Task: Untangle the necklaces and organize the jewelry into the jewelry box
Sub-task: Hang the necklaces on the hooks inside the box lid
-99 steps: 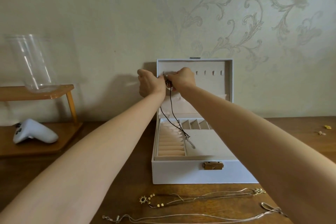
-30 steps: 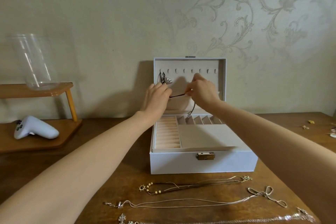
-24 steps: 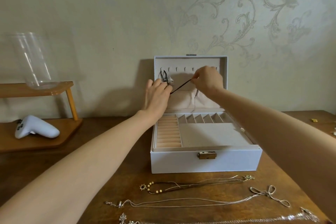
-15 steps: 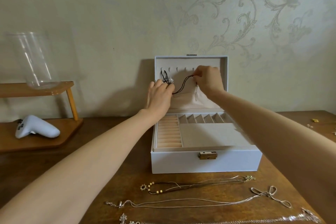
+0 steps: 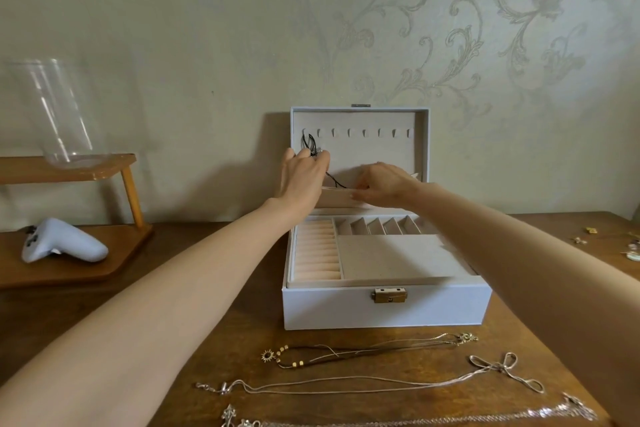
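Note:
The white jewelry box (image 5: 346, 312) stands open on the wooden table, its lid upright against the wall. A black cord necklace (image 5: 309, 144) hangs from the leftmost hook in the lid. My left hand (image 5: 300, 178) reaches up with its fingertips touching the cord just below that hook. My right hand (image 5: 382, 185) is at the lid's fabric pocket and pinches the cord's lower end at the pocket's rim. In front of the box lie a sun-pendant necklace (image 5: 349, 352), a thin silver chain with a bow (image 5: 381, 385) and a sparkling chain (image 5: 433, 421).
A glass vase (image 5: 59, 111) stands on a wooden shelf (image 5: 104, 166) at the left, with a white game controller (image 5: 64, 246) on the board below. Small jewelry pieces (image 5: 590, 230) lie at the table's right edge. The wall is right behind the box.
My right hand has dropped from the hook row to the lid's pocket, taking the cord's loose end down with it. My left hand stayed by the leftmost hook.

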Demonstrator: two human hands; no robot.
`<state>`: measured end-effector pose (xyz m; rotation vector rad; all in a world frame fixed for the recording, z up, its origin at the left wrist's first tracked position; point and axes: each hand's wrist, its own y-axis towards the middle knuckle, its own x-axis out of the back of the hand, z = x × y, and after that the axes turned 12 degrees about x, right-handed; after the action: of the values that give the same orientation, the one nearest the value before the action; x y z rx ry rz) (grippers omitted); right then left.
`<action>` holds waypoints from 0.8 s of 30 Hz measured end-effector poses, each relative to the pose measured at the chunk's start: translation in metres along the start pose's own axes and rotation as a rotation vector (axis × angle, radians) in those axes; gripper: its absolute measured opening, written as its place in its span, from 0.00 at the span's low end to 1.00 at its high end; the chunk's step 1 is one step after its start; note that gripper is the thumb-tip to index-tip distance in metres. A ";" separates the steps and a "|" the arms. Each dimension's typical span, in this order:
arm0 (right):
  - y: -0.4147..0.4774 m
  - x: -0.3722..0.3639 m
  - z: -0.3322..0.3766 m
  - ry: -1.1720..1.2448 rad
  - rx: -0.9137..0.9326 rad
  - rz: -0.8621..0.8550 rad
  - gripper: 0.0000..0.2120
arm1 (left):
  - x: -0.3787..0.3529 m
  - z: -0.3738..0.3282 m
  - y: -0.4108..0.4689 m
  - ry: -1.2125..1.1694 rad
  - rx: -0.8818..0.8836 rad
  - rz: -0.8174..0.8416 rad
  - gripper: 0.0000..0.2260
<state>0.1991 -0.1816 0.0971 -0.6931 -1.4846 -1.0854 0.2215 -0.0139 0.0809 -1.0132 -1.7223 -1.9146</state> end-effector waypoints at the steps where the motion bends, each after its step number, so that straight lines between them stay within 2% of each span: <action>1: -0.001 -0.001 -0.001 0.019 0.016 -0.027 0.14 | 0.003 0.000 0.001 0.021 -0.003 0.028 0.09; 5: -0.004 -0.009 -0.009 0.082 0.077 -0.214 0.06 | 0.010 0.000 0.007 0.089 -0.051 0.115 0.04; 7: -0.008 -0.009 -0.008 0.167 0.061 -0.307 0.11 | 0.009 0.000 0.006 0.087 -0.061 0.117 0.05; 9: -0.010 -0.009 -0.007 0.225 0.016 -0.277 0.13 | 0.009 0.001 0.002 0.079 -0.075 0.099 0.08; 12: -0.006 -0.012 -0.005 0.090 -0.039 -0.093 0.03 | 0.011 0.004 -0.001 0.062 -0.110 0.101 0.12; 13: -0.005 -0.012 -0.004 0.084 -0.051 -0.094 0.05 | 0.011 0.005 -0.001 0.059 -0.119 0.104 0.13; 15: -0.005 -0.013 -0.003 0.102 -0.032 -0.174 0.08 | 0.009 0.005 0.000 0.056 -0.125 0.115 0.12; 20: -0.013 -0.018 0.000 0.223 -0.055 -0.335 0.05 | 0.005 -0.001 0.003 0.029 -0.013 0.110 0.07; 24: -0.015 -0.018 -0.002 0.297 -0.055 -0.359 0.05 | 0.007 -0.007 0.003 -0.002 0.026 0.109 0.07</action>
<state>0.1905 -0.1870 0.0759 -0.2876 -1.3521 -1.4388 0.2172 -0.0195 0.0884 -1.0766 -1.6534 -1.8196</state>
